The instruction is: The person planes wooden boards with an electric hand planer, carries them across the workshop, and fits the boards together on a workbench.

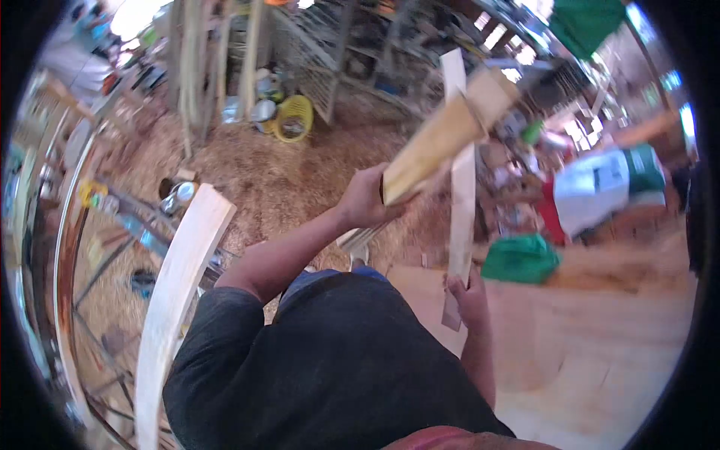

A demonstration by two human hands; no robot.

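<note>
While my left hand [366,198] gripped a thick wooden block [433,151] at centre frame, my right hand [471,300] grasped a long board [463,206] right of centre, neither set down.

Matt wood for block [435,154] and long plank [463,210], matt cloth for shirt [337,352].

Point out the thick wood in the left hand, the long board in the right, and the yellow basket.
Thick wood [433,151]: head view, middle of its broad face.
Long board [463,204]: head view, its flat face.
Yellow basket [295,105]: head view, upper part of its wall.
</note>
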